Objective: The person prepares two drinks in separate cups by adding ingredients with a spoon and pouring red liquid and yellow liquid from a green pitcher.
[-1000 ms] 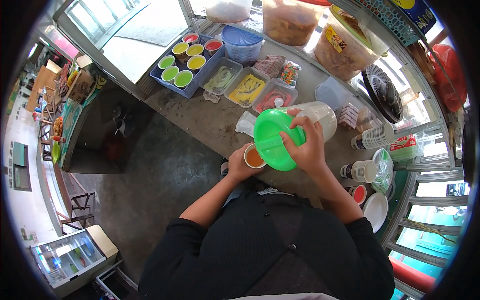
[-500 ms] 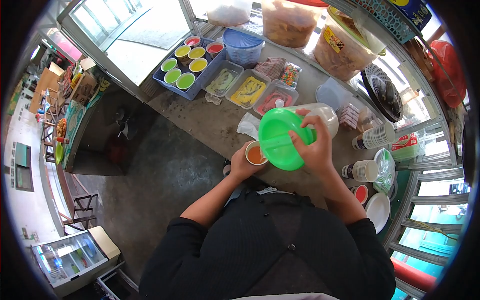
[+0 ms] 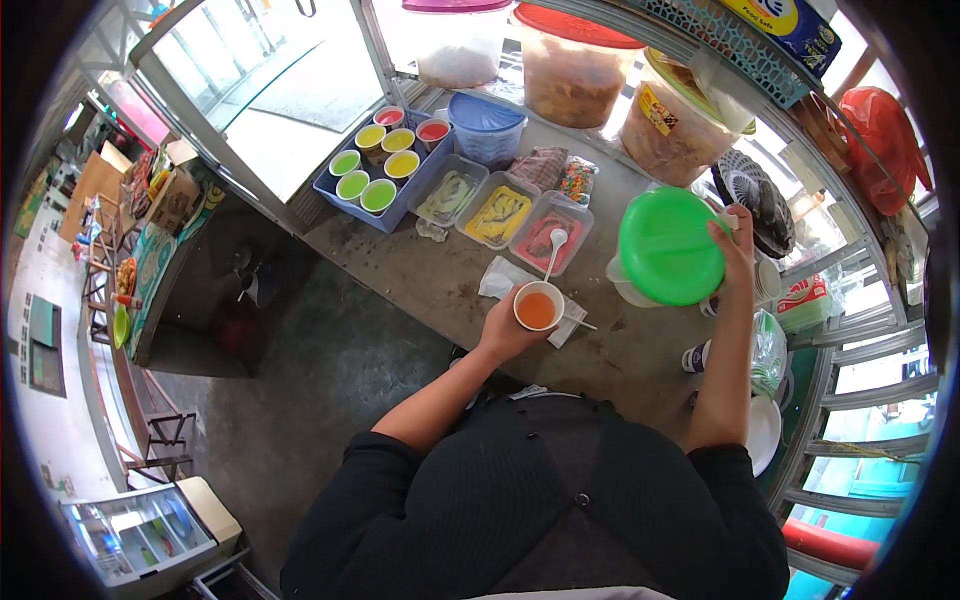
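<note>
My left hand [image 3: 505, 332] is closed around a paper cup [image 3: 538, 292] of orange liquid, upright over the counter's front part. A pitcher with a round green lid [image 3: 668, 247] stands at the right, its clear body mostly hidden under the lid. My right hand [image 3: 737, 238] is closed at the pitcher's right side, where its handle seems to be. Just beyond the cup is a tub of red paste [image 3: 565, 225] with a white spoon [image 3: 556, 245] in it. A yellow tub [image 3: 497, 212] and a pale green tub [image 3: 446, 195] stand beside it.
A blue basket [image 3: 330, 190] holds several cups of green, yellow and red liquid. Large lidded containers [image 3: 575, 80] line the counter's back. A napkin [image 3: 500, 277] and a thin stick [image 3: 580, 322] lie near the cup. White plates [image 3: 763, 432] are at the right.
The pitcher, tilted over the cup before, now stands upright farther right and back. My right hand has moved with it to its right side. The cup has shifted slightly right.
</note>
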Action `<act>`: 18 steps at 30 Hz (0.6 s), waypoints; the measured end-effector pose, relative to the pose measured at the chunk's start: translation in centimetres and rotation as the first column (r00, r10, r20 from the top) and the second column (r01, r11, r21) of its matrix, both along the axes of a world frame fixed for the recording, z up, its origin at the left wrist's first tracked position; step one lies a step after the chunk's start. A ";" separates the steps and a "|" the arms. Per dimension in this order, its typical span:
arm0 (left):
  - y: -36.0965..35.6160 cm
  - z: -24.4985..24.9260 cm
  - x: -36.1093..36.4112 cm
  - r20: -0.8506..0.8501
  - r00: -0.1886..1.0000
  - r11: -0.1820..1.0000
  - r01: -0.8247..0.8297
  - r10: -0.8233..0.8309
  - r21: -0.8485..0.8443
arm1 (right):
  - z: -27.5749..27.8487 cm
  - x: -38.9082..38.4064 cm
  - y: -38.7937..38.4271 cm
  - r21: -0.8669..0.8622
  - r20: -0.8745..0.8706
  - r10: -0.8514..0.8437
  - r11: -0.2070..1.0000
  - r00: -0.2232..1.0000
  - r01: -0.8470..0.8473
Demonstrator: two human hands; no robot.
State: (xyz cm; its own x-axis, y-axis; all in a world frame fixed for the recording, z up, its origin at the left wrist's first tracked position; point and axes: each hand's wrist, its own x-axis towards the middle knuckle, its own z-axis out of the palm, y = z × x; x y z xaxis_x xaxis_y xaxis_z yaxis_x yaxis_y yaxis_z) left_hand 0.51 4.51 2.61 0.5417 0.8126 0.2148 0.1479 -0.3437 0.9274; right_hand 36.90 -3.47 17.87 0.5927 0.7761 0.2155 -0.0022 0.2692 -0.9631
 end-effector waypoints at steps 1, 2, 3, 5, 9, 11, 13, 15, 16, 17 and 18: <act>0.1 -0.2 -0.2 -0.003 1.000 1.000 0.008 -0.008 -0.010 | -0.1 0.8 -0.4 0.018 -0.058 0.004 1.000 0.998 -0.003; 0.1 -0.5 -0.5 -0.006 1.000 1.000 0.018 -0.018 -0.021 | -0.3 1.5 -0.8 0.036 -0.116 0.007 0.999 0.993 -0.003; 0.2 -0.8 -0.8 -0.010 1.000 0.999 0.028 -0.029 -0.032 | -0.3 2.0 -1.3 0.054 -0.174 0.011 0.999 0.985 -0.001; 0.7 -1.4 -1.8 0.005 0.998 0.995 0.067 -0.066 -0.070 | -2.2 5.2 -1.9 0.045 -0.183 -0.017 0.999 0.983 0.026; 2.0 -0.6 -4.3 0.029 0.997 0.987 0.076 -0.072 -0.139 | -2.9 5.1 -2.0 0.089 -0.206 -0.039 0.994 0.978 0.058; 3.2 -0.8 -5.7 0.032 0.998 0.988 0.052 -0.048 -0.143 | -3.3 4.5 -1.9 0.107 -0.238 -0.158 0.976 0.958 0.188; 4.5 -1.2 -6.8 0.046 0.998 0.992 0.038 -0.032 -0.121 | -4.3 4.3 -2.5 0.133 -0.280 -0.256 0.944 0.925 0.302; 6.0 -1.5 -7.8 0.073 0.997 0.997 0.024 -0.019 -0.075 | -6.0 4.0 -4.4 0.170 -0.332 -0.322 0.904 0.886 0.392; 6.8 -1.9 -8.2 0.072 0.997 0.996 0.026 -0.020 -0.083 | -7.5 3.7 -4.9 0.164 -0.264 -0.317 0.916 0.911 0.366; 7.5 -2.3 -8.7 0.070 0.997 0.995 0.026 -0.019 -0.092 | -9.5 3.2 -5.4 0.153 -0.197 -0.307 0.928 0.931 0.339; 8.3 -2.6 -9.3 0.065 0.998 0.994 0.026 -0.019 -0.103 | -10.7 2.4 -5.8 0.137 -0.130 -0.296 0.940 0.946 0.313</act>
State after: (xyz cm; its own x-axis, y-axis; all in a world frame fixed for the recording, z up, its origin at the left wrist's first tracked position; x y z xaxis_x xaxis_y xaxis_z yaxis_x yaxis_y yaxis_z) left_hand -8.79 12.78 0.05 0.5481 0.8201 0.1648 0.0802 -0.2476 0.9655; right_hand 39.32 -9.29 7.22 0.8211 0.5174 0.2411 0.0035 0.4179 -0.9085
